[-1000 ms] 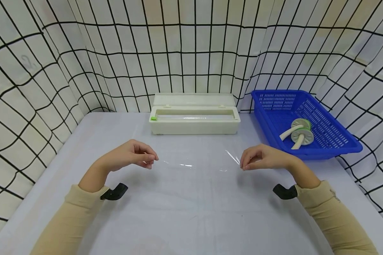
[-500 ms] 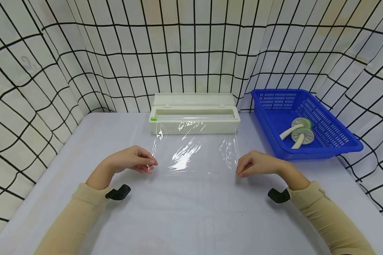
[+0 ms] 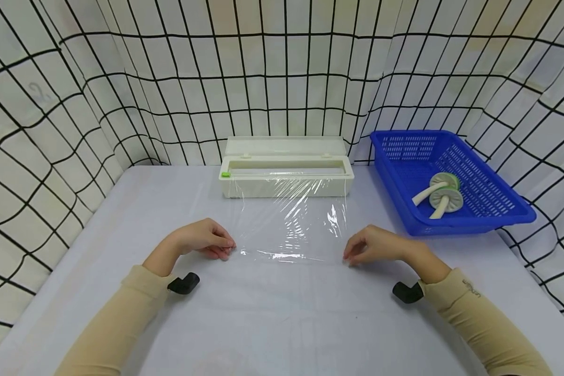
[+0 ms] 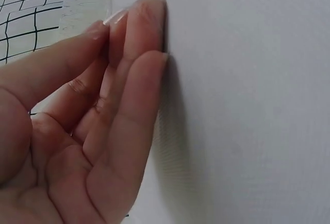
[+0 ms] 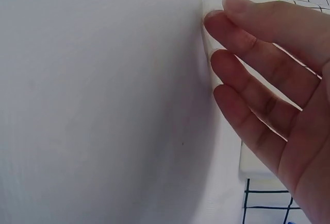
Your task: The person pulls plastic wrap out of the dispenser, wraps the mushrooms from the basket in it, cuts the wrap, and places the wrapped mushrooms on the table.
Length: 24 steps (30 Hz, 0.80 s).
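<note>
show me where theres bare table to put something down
Bare table lies near the front edge between the two sleeves, and to the left of the wrap box. The middle is taken: cling film stretches from the box to the left hand and right hand. The basket fills the right.

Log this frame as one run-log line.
left hand: pinches cling film corner | right hand: pinches opposite corner | film: drawn from dispenser
</note>
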{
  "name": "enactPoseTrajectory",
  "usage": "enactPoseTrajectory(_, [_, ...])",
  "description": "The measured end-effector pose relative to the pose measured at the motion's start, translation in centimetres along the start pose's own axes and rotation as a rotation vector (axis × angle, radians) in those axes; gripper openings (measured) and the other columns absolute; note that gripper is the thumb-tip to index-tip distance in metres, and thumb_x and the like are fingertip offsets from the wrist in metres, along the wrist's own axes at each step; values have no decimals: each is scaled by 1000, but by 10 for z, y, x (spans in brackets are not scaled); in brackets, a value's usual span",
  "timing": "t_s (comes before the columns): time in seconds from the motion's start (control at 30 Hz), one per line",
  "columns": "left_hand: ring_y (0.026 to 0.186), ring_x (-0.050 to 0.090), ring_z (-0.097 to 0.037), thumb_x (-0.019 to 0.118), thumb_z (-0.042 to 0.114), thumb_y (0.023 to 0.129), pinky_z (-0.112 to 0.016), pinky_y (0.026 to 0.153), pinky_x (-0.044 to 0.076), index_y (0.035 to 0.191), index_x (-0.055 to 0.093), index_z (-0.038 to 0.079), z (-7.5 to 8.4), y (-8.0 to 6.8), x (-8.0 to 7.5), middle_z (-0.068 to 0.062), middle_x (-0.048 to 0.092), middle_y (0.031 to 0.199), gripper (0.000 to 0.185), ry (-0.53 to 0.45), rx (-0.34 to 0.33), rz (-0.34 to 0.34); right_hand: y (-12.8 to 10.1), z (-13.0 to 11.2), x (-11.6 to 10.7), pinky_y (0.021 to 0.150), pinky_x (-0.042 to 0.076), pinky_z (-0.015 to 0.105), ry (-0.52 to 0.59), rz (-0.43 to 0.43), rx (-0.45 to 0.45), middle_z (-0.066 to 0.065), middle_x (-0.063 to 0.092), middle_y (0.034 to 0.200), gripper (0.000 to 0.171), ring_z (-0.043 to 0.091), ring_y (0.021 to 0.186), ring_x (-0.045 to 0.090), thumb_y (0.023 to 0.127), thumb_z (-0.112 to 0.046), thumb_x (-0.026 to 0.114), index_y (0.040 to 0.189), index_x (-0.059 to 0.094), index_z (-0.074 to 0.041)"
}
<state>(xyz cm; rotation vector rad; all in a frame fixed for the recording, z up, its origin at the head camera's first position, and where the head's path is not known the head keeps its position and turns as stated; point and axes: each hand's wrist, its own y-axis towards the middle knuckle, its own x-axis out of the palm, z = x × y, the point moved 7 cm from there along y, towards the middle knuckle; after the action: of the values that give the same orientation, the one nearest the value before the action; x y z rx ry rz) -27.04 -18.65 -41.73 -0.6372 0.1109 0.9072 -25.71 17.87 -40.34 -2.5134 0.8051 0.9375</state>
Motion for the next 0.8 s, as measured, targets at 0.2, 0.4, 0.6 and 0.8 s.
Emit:
enactPoseTrajectory(0.2, [73,68,-11,68,12,99,-23,67,56,105,75,-5,-2,2,1,-3,71,79,19,11,-30,15,-1,-1,0,74,57,25,-35,-26,-39,-8,72,85,7,5,79,65,86,-2,81,87,80,-9])
enactPoseTrajectory(0.4, [71,67,-11,67,11,100,-22,66,56,104,75,-4,1,4,0,-2,70,77,18,26,-45,31,-9,2,-8,72,55,25,-96,-27,5,-13,70,85,5,4,77,61,88,-8,80,90,80,-12])
enactPoseTrajectory(0.6, [72,67,-11,66,11,100,-23,66,56,105,75,-4,1,2,1,-2,70,81,18,24,-38,27,-17,-1,-27,81,56,30,-123,29,69,-8,73,96,11,9,85,64,95,-14,73,104,79,-8])
enactPoseTrajectory(0.8, [73,67,-10,65,12,101,-23,67,55,106,74,-4,2,1,3,-2,70,82,19,18,-23,15,-30,-13,-50,90,56,42,-89,130,108,7,75,110,21,16,98,67,100,-17,69,115,75,-3])
